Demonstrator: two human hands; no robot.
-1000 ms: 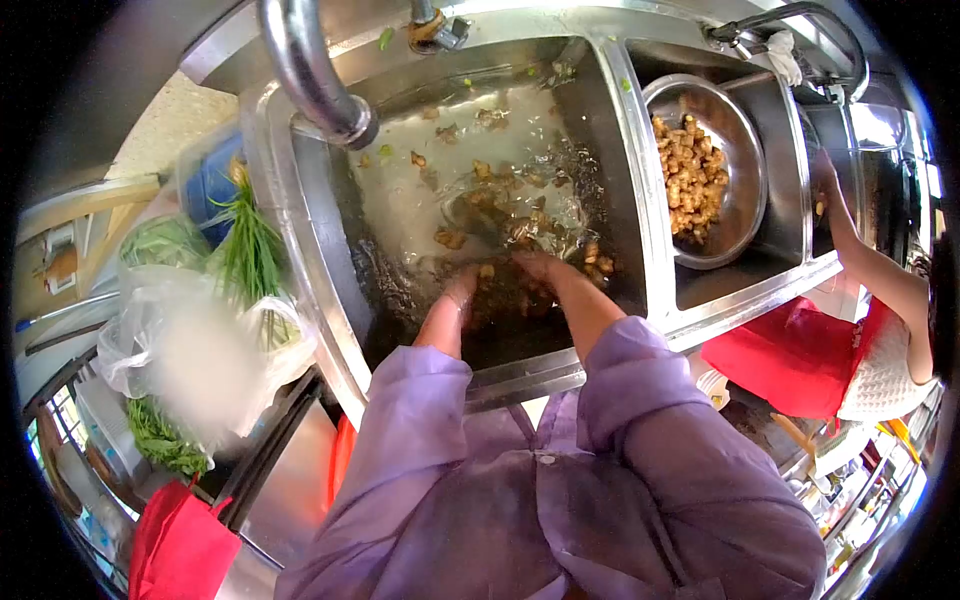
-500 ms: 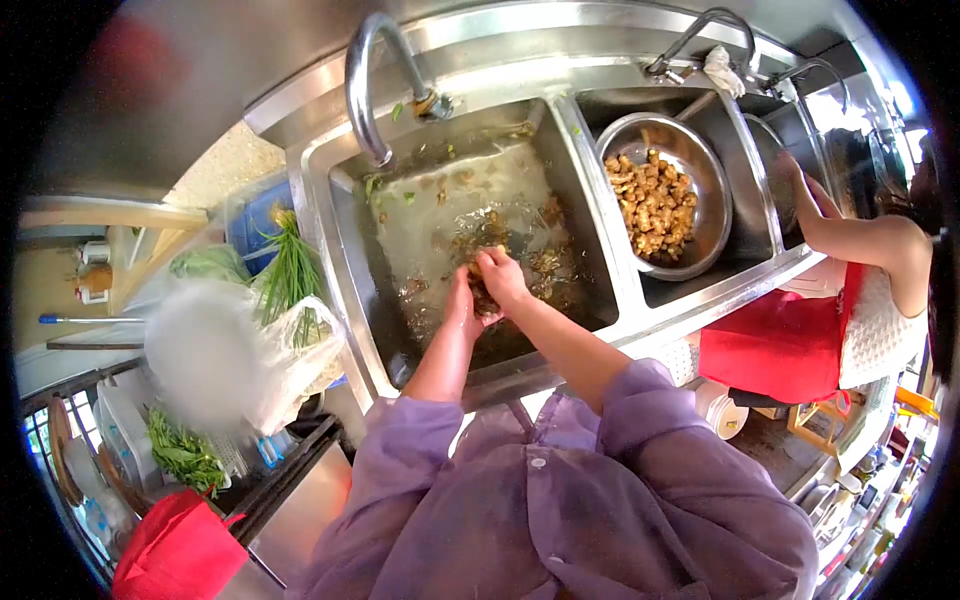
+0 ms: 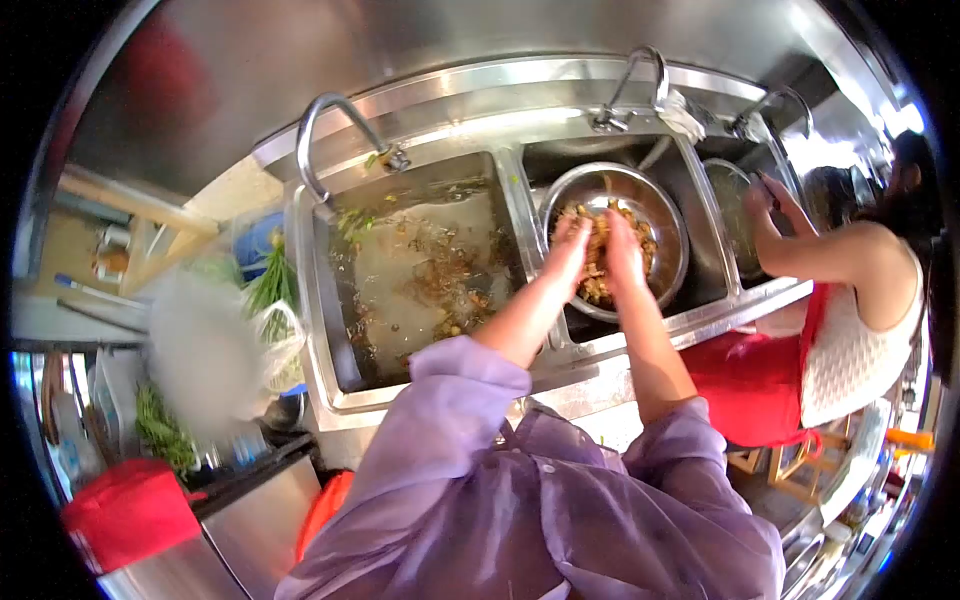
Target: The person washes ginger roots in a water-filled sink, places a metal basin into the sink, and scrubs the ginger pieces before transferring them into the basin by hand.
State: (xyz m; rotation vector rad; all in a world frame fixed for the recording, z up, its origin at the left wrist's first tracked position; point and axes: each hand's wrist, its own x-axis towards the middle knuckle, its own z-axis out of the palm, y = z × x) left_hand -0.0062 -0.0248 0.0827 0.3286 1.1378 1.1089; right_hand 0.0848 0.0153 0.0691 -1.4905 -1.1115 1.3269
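Over the round metal bowl (image 3: 672, 215) in the middle basin, my left hand (image 3: 568, 252) and my right hand (image 3: 624, 248) are held apart with palms facing and fingers stretched forward. Knobby brown root pieces (image 3: 598, 288), looking like ginger, show between and below them. Both hands are open; the fingers are partly blurred, and whether a piece still touches a palm is unclear. To the left, the large sink basin (image 3: 318, 330) holds murky water with brown pieces and green scraps afloat.
Curved faucets (image 3: 310, 150) rise behind the basins. A co-worker in a red apron (image 3: 750, 385) has hands in the right basin. Left of the sink are long green stalks (image 3: 270, 285) and a plastic bag (image 3: 285, 345). A red cloth-like item (image 3: 130, 515) lies lower left.
Both my hands have gone from the water in the left basin, where they were together around brown pieces, rightward to the metal bowl and have parted. The view has shifted.
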